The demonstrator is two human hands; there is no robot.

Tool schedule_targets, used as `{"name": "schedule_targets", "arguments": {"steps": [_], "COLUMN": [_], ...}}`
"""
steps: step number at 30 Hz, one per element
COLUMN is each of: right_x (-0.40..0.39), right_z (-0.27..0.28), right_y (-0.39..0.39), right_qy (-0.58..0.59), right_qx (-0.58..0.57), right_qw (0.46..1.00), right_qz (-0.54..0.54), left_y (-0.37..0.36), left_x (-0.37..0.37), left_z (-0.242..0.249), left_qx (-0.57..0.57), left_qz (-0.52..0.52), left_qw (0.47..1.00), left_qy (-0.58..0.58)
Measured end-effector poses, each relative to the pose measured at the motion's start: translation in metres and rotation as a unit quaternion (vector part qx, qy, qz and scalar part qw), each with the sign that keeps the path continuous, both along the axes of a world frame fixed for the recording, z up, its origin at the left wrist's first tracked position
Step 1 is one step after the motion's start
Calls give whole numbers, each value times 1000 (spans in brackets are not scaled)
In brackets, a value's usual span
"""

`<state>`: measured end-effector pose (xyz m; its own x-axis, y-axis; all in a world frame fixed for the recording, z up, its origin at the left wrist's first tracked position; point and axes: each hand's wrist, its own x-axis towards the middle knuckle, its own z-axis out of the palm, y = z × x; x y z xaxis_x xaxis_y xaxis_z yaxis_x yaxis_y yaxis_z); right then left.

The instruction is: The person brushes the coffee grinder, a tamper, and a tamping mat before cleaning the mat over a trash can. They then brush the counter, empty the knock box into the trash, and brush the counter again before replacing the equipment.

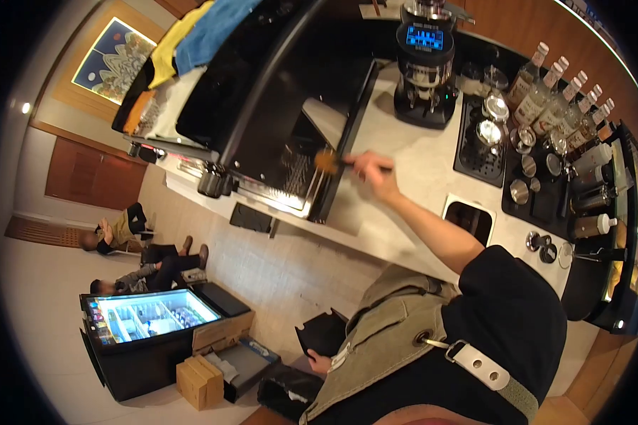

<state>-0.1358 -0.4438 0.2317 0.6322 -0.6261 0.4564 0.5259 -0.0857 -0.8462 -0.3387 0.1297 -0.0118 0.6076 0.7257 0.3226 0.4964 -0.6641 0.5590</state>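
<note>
My right hand [376, 172] is closed around the dark handle of a brush [326, 163] with orange-brown bristles. The bristles are blurred and lie over the edge of the espresso machine [262, 134], near its metal drip tray [294, 202]. A white cloth or paper [326, 122] rests just beyond the brush. Low down beside my apron, my left hand [320, 363] grips a black dustpan-like piece [324, 333]; most of the hand is hidden by the apron.
On the counter [397, 145] stand a coffee grinder [425, 71], several syrup bottles [539, 99] and a black mat [478, 142] with metal tools. A square opening [469, 219] is cut near me. Behind are a lit display fridge [152, 317], cardboard boxes [200, 382] and two seated people [163, 269].
</note>
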Motion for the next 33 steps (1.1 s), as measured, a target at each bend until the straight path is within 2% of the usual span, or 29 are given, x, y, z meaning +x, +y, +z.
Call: {"name": "schedule_targets", "arguments": {"steps": [2, 3, 4, 5, 6, 7, 8, 11, 13, 14, 15, 16, 17, 18, 21, 22, 23, 24, 25, 27, 28, 29, 30, 32, 33], "right_x": [26, 48, 65, 93, 115, 141, 158, 131, 78, 48, 31, -5, -36, -66, -91, -96, -89, -84, -71, -41, -29, -22, -17, -5, -16], "right_z": [-23, -19, -4, -11, -10, -22, -36, -26, -35, -23, -44, -52, -63, -21, -31, -24, -32, -28, -38, -55, -60, -48, -54, -81, -46], "right_y": [-28, -55, -79, -106, -127, -155, -170, -140, -94, -36, 3, 49, 83, 107, 124, 110, 86, 58, 24, -53, -86, -98, -101, -93, -31], "right_qy": [-23, -78, -47, -41, 20, 57, 87, 163, 214, 138, 88, 126, 136, 236, 138, 188, 258, 238, 197, 254, 311, 336, 377, 460, 499], "right_qx": [197, 218, 274, 281, 259, 91, -83, 2, -12, 20, -85, 7, -61, -94, -106, -3, 108, 84, -3, -175, -273, -319, -328, -338, -314], "right_qw": [975, 959, 942, 935, 931, 915, 857, 922, 957, 978, 978, 992, 985, 932, 945, 954, 939, 958, 980, 941, 885, 845, 833, 801, 791], "right_qz": [-97, -161, -188, -213, -255, -390, -502, -352, -194, -154, -171, -2, 86, 260, 276, 234, 201, 134, 40, -141, -212, -265, -238, -180, -164], "left_y": [14, 3, -6, -4, 2, -8, -8, -9, -22, -22, -20, -15, 1, 5, -1, -14, -23, -30, -33, -32, -25, -21, -25, -12, -6], "left_x": [-11, -10, -6, -5, -5, -1, -1, -3, -4, -7, -7, -7, -7, -2, 25, 35, 46, 58, 67, 75, 74, 73, 74, 63, 56], "left_z": [-3, 11, 20, 23, 26, 50, 49, 62, 72, 69, 61, 50, 28, 16, 24, 39, 56, 66, 71, 78, 80, 79, 77, 78, 78], "left_qx": [-118, -103, -90, -107, -125, -185, -172, -163, -184, -196, -208, -218, -200, -184, -154, -174, -191, -211, -227, -260, -250, -243, -241, -277, -247], "left_qz": [27, 60, 92, 60, 32, 9, -27, -138, -182, -177, -175, -173, -202, -230, -301, -307, -314, -323, -326, -328, -326, -323, -321, -315, -296], "left_qw": [989, 989, 988, 986, 982, 967, 972, 967, 957, 953, 948, 943, 939, 935, 920, 918, 914, 909, 906, 899, 904, 908, 911, 896, 906], "left_qy": [89, 91, 89, 114, 140, 176, 156, 142, 134, 150, 166, 183, 192, 198, 198, 183, 172, 159, 147, 128, 120, 111, 99, 146, 174]}}
